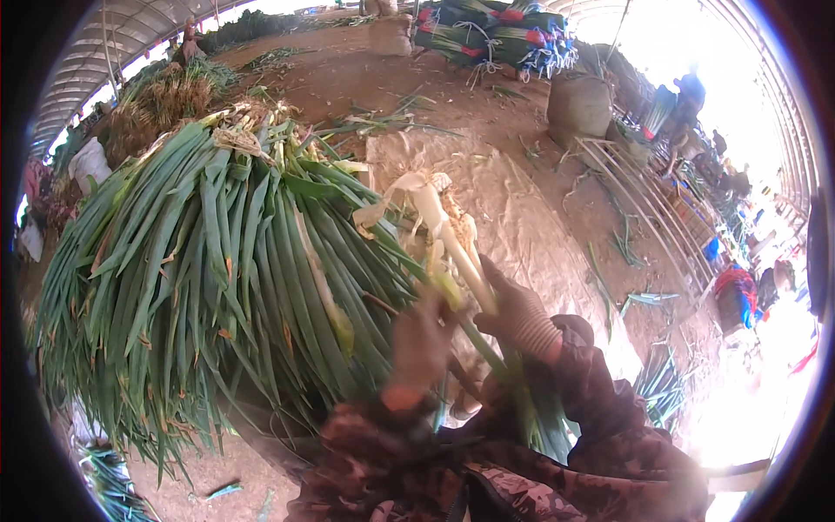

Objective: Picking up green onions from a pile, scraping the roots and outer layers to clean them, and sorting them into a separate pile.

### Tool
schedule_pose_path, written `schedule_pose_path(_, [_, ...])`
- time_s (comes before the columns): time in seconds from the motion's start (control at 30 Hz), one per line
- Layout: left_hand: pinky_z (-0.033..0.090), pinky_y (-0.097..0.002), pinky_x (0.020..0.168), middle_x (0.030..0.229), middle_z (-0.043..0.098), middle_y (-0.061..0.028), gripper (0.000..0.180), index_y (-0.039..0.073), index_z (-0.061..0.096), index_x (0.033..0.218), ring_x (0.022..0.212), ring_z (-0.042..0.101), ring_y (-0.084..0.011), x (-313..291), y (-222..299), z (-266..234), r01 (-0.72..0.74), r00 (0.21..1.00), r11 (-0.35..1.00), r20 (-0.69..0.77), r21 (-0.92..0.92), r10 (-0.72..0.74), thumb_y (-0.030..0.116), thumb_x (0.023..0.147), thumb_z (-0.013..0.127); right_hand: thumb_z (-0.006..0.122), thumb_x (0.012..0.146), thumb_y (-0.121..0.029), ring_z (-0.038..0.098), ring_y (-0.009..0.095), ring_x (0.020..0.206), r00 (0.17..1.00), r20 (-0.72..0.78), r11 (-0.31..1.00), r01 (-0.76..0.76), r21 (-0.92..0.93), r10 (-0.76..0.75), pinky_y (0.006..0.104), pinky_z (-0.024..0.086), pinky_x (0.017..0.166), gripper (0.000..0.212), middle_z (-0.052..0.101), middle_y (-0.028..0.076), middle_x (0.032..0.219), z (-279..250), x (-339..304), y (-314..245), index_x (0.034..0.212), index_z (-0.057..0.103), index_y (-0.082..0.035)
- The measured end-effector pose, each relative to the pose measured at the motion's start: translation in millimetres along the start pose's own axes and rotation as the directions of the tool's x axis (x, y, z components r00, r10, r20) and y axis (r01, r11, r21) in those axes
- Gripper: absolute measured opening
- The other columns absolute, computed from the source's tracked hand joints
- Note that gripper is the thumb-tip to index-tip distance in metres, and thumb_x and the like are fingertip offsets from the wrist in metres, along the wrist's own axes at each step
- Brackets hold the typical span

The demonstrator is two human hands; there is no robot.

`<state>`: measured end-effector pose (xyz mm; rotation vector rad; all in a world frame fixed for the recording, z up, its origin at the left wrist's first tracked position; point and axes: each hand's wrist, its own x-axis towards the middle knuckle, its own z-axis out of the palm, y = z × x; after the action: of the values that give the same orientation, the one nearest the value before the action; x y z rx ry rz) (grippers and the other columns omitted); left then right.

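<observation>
My gloved right hand [522,317] is closed around green onions, with their pale stalk [452,244] and dry root end pointing up and away. Their green leaves [548,422] hang down past my right sleeve. Loose, papery outer skin [391,198] curls off to the left near the root end. My left hand [422,344] is blurred by motion but looks closed, at the lower end of a yellowish outer leaf [445,285] beside the stalk. Left of it lies a large heap of green onions [252,226], leaves draped toward me and dry root ends at the far side.
A tan sheet [513,217] with scraps of skin lies on the dirt floor ahead. A full sack [580,106] and a metal rack [648,204] stand at right. Tied bundles [496,39] are stacked far back. Other people [689,100] are at the far right.
</observation>
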<state>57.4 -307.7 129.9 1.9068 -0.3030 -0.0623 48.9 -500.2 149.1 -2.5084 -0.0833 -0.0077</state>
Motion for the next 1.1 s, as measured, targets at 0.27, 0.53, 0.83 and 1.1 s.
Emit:
schedule_pose_path(0.27, [0.052, -0.0414, 0.074, 0.084, 0.070, -0.0189, 0.041, 0.001, 0.062, 0.105, 0.079, 0.068, -0.0370, 110, -4, -45, -0.043, 0.958, 0.998, -0.280, 0.052, 0.056, 0.030, 0.079, 0.075, 0.075, 0.066, -0.032, 0.066, 0.044, 0.083, 0.999, 0.008, 0.989, 0.053, -0.138, -0.053, 0.0479, 0.053, 0.076, 0.096, 0.061, 0.026, 0.094, 10, -25, -12, 0.152, 0.033, -0.026])
schedule_pose_path(0.53, [0.052, -0.0430, 0.069, 0.081, 0.068, -0.0179, 0.019, 0.008, 0.064, 0.096, 0.077, 0.065, -0.0391, 145, -7, -108, 0.005, 0.883, 0.746, -0.353, 0.666, 0.309, 0.019, 0.081, 0.066, 0.075, 0.067, -0.033, 0.066, 0.043, 0.083, 0.997, 0.076, 0.989, 0.010, -0.148, 0.001, 0.0468, 0.054, 0.076, 0.094, 0.059, 0.027, 0.094, 13, -49, 1, 0.152, 0.034, -0.025])
schedule_pose_path(0.83, [0.055, -0.0416, 0.079, 0.097, 0.070, -0.0175, 0.041, 0.009, 0.063, 0.117, 0.091, 0.067, -0.0408, 113, -10, -62, -0.375, 0.903, 0.763, 0.020, 0.526, 0.430, 0.019, 0.079, 0.074, 0.073, 0.068, -0.030, 0.066, 0.043, 0.082, 0.999, 0.047, 0.993, -0.022, -0.113, 0.028, 0.0463, 0.054, 0.075, 0.093, 0.059, 0.026, 0.095, 5, -57, 1, 0.152, 0.034, -0.023])
schedule_pose_path(1.1, [0.051, -0.0474, 0.075, 0.085, 0.066, -0.0242, 0.020, 0.007, 0.069, 0.098, 0.086, 0.064, -0.0412, 136, -17, -57, -0.301, 0.924, 0.851, -0.090, 0.431, 0.372, 0.019, 0.083, 0.068, 0.072, 0.070, -0.027, 0.065, 0.043, 0.079, 1.000, -0.006, 0.988, -0.027, -0.155, 0.026, 0.0478, 0.053, 0.074, 0.092, 0.059, 0.024, 0.094, 1, -66, 0, 0.153, 0.032, -0.024])
